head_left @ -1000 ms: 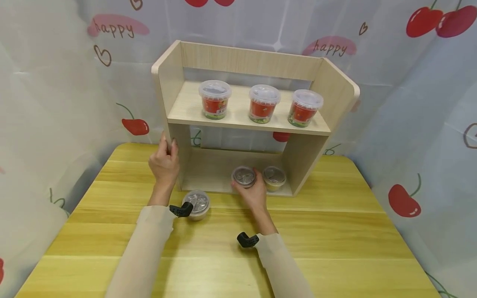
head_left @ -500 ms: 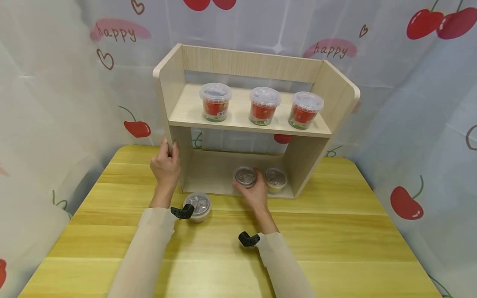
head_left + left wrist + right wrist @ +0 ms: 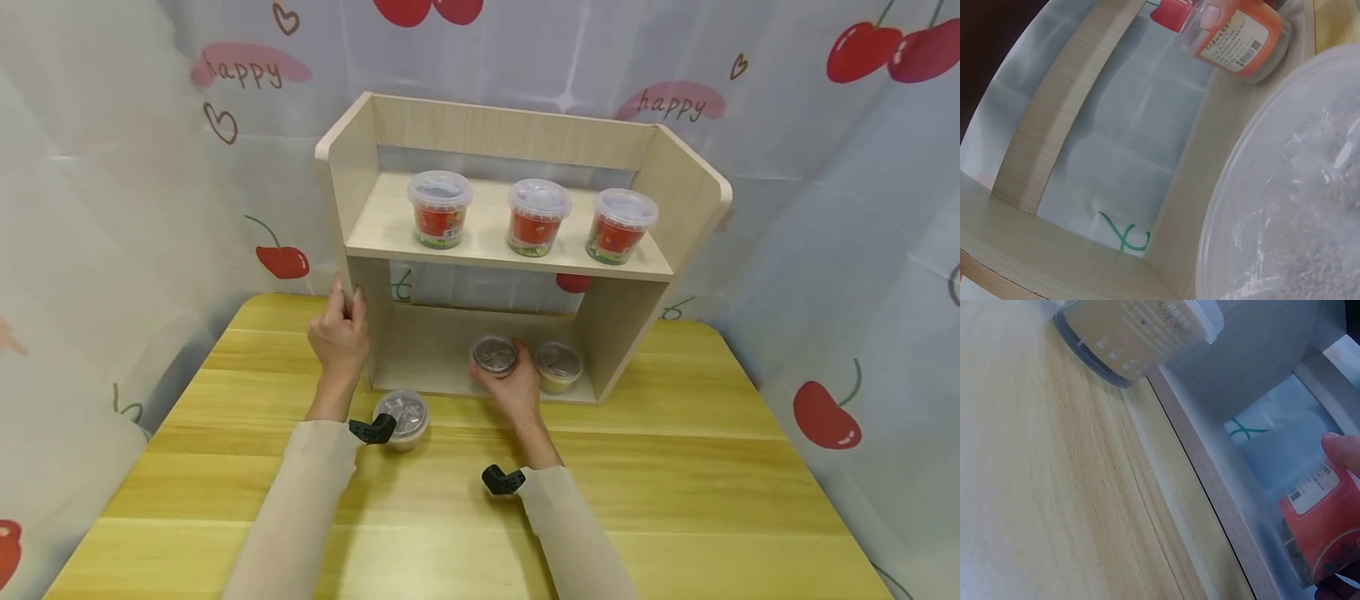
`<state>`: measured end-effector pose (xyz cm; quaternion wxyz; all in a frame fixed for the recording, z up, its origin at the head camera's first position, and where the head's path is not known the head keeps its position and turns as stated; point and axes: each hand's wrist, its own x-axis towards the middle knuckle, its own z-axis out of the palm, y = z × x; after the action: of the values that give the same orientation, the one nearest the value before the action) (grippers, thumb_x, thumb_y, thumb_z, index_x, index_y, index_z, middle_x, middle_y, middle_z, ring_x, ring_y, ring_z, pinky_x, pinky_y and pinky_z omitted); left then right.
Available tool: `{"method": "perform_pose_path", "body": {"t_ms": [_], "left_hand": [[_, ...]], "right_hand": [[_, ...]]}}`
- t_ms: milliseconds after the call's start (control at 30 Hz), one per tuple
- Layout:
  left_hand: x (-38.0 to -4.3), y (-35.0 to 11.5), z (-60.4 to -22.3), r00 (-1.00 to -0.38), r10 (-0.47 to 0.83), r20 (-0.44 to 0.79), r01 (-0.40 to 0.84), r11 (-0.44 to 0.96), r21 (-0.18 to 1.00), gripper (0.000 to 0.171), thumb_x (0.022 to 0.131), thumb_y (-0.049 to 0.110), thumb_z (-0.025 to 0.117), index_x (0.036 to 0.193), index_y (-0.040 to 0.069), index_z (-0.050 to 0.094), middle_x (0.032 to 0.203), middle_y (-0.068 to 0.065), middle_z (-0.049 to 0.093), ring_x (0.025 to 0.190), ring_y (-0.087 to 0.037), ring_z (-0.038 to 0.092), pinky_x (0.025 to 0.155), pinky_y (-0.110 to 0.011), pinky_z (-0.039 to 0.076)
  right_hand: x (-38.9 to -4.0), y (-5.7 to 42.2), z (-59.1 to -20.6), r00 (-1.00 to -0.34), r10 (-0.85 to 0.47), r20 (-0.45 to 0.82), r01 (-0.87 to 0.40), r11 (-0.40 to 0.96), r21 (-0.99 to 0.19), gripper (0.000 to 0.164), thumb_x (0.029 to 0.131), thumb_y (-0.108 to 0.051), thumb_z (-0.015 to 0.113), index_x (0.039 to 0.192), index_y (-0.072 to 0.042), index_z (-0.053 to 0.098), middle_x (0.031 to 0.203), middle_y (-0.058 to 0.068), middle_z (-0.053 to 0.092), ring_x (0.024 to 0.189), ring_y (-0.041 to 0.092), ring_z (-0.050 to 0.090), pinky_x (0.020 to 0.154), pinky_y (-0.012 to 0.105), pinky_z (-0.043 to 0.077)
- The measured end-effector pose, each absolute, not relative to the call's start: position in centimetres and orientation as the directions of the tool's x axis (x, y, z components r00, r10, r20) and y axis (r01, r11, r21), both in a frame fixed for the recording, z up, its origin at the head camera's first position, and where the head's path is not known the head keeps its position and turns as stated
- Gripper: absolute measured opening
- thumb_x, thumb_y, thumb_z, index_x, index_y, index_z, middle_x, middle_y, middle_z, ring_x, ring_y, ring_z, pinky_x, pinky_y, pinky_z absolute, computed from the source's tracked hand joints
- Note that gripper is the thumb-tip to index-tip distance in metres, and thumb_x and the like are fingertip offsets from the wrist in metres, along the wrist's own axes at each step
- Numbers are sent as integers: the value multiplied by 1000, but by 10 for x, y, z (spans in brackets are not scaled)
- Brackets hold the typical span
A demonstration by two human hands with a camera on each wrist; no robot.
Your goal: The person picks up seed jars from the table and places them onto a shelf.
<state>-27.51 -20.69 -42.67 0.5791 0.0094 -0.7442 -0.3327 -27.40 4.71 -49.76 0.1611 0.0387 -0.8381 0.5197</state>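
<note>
My left hand [image 3: 339,335] holds the left side panel [image 3: 334,200] of a pale wooden two-tier shelf, thumb and fingers at its front edge. On the lower tier, my right hand [image 3: 516,385] grips a clear-lidded plastic tub [image 3: 495,355] between thumb and fingers. That tub [image 3: 1329,515] shows a red label with a white panel in the right wrist view; its base is near the shelf floor. Just to its right stands a second lidded tub [image 3: 558,367]. Another tub [image 3: 405,419] sits on the table below my left wrist, its lid [image 3: 1291,206] large in the left wrist view.
Three red-labelled tubs stand spaced along the upper tier: left tub [image 3: 440,212], middle tub [image 3: 537,218] and right tub [image 3: 621,227]. The shelf stands on a yellow wood-grain table [image 3: 675,500]. A cherry-print curtain [image 3: 847,250] hangs behind and on both sides.
The head view has shifted slightly, so the scene sits a little lower and further right. Both hands keep their holds, and the tubs stay in place.
</note>
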Motion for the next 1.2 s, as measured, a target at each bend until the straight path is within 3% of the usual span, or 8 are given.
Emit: {"method": "perform_pose_path", "body": {"t_ms": [467,767,1200], "left_hand": [[-270,-200,-426,-363,-387,848,373,773,513,34,96,25,55,119,1,64,53,-13,46,42,-27,36,43,-39,26],[-270,-201,-427,-358,-385,851,376,774,509,32,95,21,57,119,0,64,53,-14,46,42,-25,36,43,-38,25],[-270,-206,-426,-355,-403,843,373,766,523,34,95,20,58,123,2,63,54,-16,49,43,-26,39,43,-40,28]], "right_hand": [[-269,53,-503,-962,53,267,-215,450,-867,87,74,-30,86,142,3,43,130,23,58,118,39,56,98,53,41],[-266,54,-505,-964,38,263,-217,458,-862,100,74,-34,86,151,1,30,143,24,47,128,40,48,102,54,38],[-262,52,-504,-962,29,271,-225,478,-849,98,75,-33,86,149,2,32,142,25,47,128,38,48,104,51,38]]}}
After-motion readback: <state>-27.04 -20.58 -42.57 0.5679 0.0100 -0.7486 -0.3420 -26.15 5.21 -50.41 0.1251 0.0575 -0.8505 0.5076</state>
